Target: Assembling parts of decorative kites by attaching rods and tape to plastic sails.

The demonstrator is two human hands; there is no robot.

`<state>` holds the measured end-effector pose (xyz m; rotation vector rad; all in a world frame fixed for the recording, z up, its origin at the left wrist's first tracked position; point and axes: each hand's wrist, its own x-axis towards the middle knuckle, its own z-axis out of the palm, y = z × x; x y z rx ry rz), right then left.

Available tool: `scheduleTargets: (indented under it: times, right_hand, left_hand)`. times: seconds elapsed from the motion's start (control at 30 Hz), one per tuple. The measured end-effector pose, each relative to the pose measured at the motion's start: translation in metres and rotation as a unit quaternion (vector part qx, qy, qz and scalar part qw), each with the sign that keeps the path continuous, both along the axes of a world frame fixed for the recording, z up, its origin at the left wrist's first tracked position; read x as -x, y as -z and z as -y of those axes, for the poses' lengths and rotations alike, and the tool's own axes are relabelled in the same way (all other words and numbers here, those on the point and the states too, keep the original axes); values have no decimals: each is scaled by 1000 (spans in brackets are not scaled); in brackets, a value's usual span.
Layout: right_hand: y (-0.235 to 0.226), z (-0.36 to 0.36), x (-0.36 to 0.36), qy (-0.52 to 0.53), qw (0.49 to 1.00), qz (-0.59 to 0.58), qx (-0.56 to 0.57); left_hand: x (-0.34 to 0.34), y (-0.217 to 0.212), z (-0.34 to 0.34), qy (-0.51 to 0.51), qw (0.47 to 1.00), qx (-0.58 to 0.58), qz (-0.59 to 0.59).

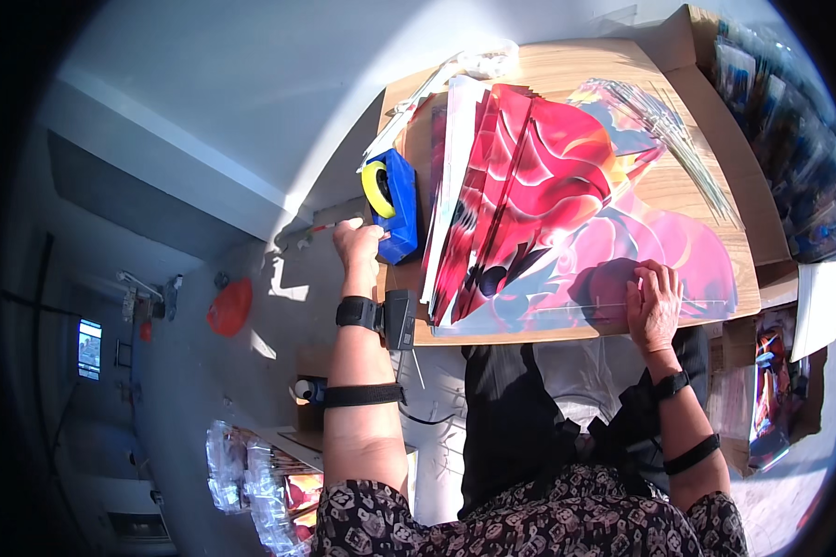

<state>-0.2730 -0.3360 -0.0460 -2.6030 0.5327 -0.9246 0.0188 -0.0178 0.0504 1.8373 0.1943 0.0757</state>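
R grip [655, 302], released, rests on a pink sheet [697, 246] at approx. 5 o'clock of the table [581, 54], L grip [358, 246] (can't tell if clenched) at blue tape dispenser [402, 209], 9 o'clock, w/ red sheets [553, 153] centre, thin sticks [680, 144] 2 o'clock.

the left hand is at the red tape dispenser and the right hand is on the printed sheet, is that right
Not quite: the tape dispenser is blue, not red, as the head view shows. The left hand is at it, and the right hand is on the printed sheet, as you say.
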Motion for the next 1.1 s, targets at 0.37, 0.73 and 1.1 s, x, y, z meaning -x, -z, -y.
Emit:
scheduleTargets:
  times: [0.37,0.73,1.1]
  right_hand:
    - [2,2,0,3,1000,-7,0]
    - [1,2,2,2,1000,-9,0]
    - [1,13,13,-56,990,102,-74]
  left_hand:
    - [28,21,-10,-41,970,239,28]
    - [32,37,8,-171,933,296,-112]
    - [103,48,35,-189,938,289,-21]
